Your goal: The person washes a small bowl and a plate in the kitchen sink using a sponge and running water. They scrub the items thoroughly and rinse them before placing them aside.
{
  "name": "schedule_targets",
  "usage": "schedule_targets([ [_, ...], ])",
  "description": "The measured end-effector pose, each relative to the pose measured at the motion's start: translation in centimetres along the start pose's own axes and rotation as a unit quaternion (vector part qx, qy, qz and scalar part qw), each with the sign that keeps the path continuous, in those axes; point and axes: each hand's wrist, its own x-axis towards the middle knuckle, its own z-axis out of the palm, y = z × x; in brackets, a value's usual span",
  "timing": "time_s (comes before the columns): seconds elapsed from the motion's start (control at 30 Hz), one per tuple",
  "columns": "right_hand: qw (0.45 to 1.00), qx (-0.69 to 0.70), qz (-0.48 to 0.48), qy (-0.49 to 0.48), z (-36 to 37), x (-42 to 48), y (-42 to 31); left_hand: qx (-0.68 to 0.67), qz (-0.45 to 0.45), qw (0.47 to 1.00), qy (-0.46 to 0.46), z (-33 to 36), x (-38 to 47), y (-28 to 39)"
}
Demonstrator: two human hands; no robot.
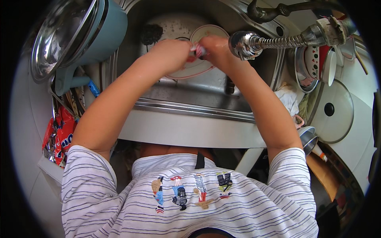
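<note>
Both hands are over a stainless steel sink (205, 101), close together above its middle. Between them is a small pink, red and white item (199, 51), blurred, its kind unclear. My left hand (174, 53) curls at the item's left side. On its right side, my right hand (212, 49) has bent fingers near it; which hand holds it I cannot tell. Under the hands lie plates with pink rims (190, 74), partly hidden by them. A dark scouring pad or clump (151, 34) is at the back left of the basin.
A flexible metal faucet (276, 43) reaches in from the right. Left of the basin lean a blue-grey pot (111, 32) and a shiny metal bowl or lid (61, 38). Stacked bowls (312, 62), a white cloth (287, 99) and a glass lid (337, 119) stand at the right.
</note>
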Motion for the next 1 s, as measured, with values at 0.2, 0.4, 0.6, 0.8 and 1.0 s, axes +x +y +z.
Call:
schedule_targets([
  [0.2, 0.718, 0.457, 0.494, 0.176, 3.2, -2.8, -0.1, -0.639, -0.155, 0.738, 0.154, 6.7, 1.7, -2.9],
  [0.4, 0.37, 0.697, 0.554, 0.265, 7.3, -2.8, -6.5, -0.7, -0.179, 0.642, 0.254, 10.8, 1.5, 2.0],
  [0.6, 0.743, 0.464, 0.455, 0.162, 4.8, -5.7, 1.8, -0.616, -0.116, 0.777, 0.063, 8.4, -1.7, -0.8],
  [0.8, 0.861, 0.319, 0.305, 0.251, 3.0, -0.6, -5.1, -0.728, -0.119, 0.674, 0.041, 8.4, -1.5, 0.5],
  [1.0, 0.977, 0.116, 0.149, 0.103, 4.4, -6.1, -6.6, -0.731, -0.1, 0.652, 0.173, 7.2, -1.6, 0.7],
])
